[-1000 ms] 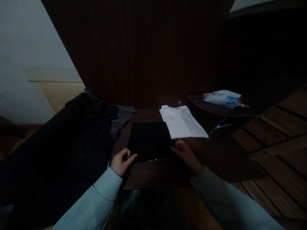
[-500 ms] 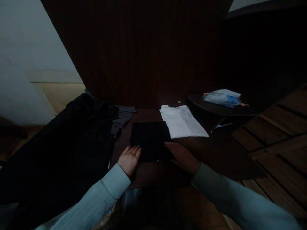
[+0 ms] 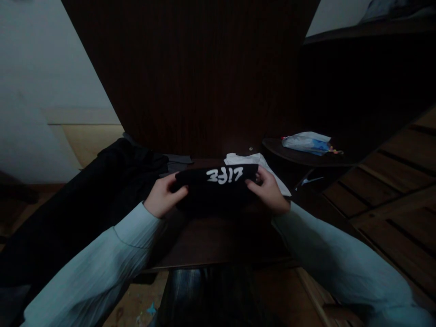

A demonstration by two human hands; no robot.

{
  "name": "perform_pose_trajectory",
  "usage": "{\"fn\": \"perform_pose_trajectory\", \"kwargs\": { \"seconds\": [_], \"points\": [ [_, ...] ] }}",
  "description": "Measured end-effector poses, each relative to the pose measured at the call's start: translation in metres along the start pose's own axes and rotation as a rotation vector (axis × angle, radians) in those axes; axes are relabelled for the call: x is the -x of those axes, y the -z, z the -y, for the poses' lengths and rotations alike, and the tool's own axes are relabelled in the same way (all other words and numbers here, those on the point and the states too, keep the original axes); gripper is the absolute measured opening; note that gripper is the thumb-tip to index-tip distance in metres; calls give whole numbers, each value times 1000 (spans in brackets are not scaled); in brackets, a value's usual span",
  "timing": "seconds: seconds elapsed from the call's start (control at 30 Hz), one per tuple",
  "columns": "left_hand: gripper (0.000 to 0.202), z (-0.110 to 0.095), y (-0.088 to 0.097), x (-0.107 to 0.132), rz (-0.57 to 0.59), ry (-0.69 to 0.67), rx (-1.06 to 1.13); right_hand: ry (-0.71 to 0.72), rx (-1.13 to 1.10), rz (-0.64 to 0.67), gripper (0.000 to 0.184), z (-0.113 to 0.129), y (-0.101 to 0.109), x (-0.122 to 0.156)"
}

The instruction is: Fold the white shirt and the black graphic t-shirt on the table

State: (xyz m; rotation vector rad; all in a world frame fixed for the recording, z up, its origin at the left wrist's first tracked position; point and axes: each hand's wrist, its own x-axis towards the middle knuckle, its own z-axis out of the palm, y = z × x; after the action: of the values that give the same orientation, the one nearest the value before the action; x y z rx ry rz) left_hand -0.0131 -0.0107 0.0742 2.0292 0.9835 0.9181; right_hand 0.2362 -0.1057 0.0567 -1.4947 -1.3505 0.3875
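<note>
A folded black garment [image 3: 218,188] with white lettering on its upturned side is lifted off the dark wooden table [image 3: 211,243]. My left hand [image 3: 162,197] grips its left end and my right hand [image 3: 269,190] grips its right end, fingers closed on the cloth. Behind it lies a folded white shirt [image 3: 254,160], partly hidden by the black garment and my right hand.
A heap of dark clothes [image 3: 102,200] with a grey piece [image 3: 179,159] covers the table's left side. A round side table [image 3: 306,156] at the right carries a white and blue plastic bag [image 3: 308,141]. A dark wooden panel [image 3: 204,77] rises behind.
Both hands went from resting flat at the black garment's near corners to gripping its ends. The garment has come up off the table and turned, showing white lettering.
</note>
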Motion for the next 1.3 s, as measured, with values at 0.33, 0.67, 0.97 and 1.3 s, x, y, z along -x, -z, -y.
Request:
{"fn": "perform_pose_trajectory", "kwargs": {
  "seconds": [0.33,0.67,0.97,1.3],
  "points": [
    [31,81,-53,-32,-38,545,457,-536,-373,77,23,-51,-44,-19],
    [49,121,-69,-13,-150,701,521,-734,-393,182,48,-58,-33,53],
    [38,61,-82,98,-110,925,853,-535,-177,242,38,-51,6,12],
    [37,9,-78,138,930,423,516,269,325,559,43,-13,-75,-72]
  ]
}}
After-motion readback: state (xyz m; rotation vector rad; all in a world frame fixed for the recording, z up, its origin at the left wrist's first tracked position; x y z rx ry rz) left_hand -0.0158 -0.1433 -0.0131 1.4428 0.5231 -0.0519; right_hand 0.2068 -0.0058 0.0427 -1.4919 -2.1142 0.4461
